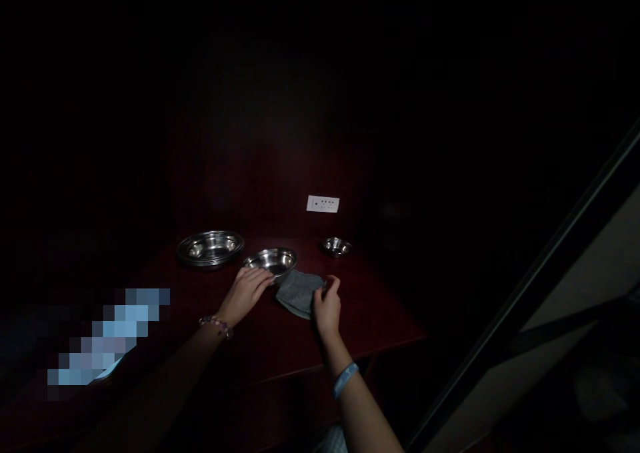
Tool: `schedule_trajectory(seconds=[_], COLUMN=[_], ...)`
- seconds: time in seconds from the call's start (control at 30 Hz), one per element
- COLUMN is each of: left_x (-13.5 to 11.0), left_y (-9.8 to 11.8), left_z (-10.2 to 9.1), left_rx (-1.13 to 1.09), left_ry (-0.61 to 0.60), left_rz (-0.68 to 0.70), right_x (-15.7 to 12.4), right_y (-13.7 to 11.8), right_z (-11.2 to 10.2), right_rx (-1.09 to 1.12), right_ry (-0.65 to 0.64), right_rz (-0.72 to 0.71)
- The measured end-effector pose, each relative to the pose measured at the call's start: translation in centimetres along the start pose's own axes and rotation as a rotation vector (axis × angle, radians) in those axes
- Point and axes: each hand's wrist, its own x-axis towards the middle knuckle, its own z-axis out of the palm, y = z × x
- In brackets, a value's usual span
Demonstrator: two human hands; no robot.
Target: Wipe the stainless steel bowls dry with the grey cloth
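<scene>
A shiny steel bowl (pixel 274 260) is at the middle of the dark red table. At its near left rim is my left hand (pixel 247 290), its fingers bent over the edge and closed on it; the thumb is hard to make out. A grey-green cloth (pixel 300 293) is gripped at its right end by my right hand (pixel 327 304), thumb on top. The cloth's far edge comes up against the bowl's near right side, and whether they touch I cannot tell.
Several nested steel bowls (pixel 210 250) stand at the left rear of the table (pixel 270 356). A small steel bowl (pixel 337 246) is at the right rear, below a white wall socket (pixel 323 204). At left lies a bright, pixelated object (pixel 113 346). Surroundings are very dark.
</scene>
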Motion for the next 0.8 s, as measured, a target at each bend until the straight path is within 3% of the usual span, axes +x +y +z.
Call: schedule_trajectory(seconds=[0.43,0.5,0.6,0.67,0.8], left_x=[-0.1,-0.2,-0.3,-0.3,-0.2], left_y=[-0.4,-0.5,-0.5,-0.6,-0.3], left_z=[-0.2,-0.1,0.1,0.2,0.3], left_rx=[0.022,0.022,0.027,0.027,0.010], left_ry=[0.007,0.008,-0.004,-0.018,-0.066], left_rz=[0.059,0.072,0.069,0.068,0.076], right_x=[-1.0,-1.1,-1.3,-1.5,-3.0], right_y=[-1.3,-1.9,-2.7,-2.9,-2.5], right_z=[-0.7,-0.9,-1.2,-1.5,-3.5], right_rx=[-0.387,-0.422,-0.393,-0.380,-0.407], right_ry=[-0.057,-0.150,-0.471,-0.662,-0.727], right_rz=[-0.225,-0.324,-0.499,-0.535,-0.508])
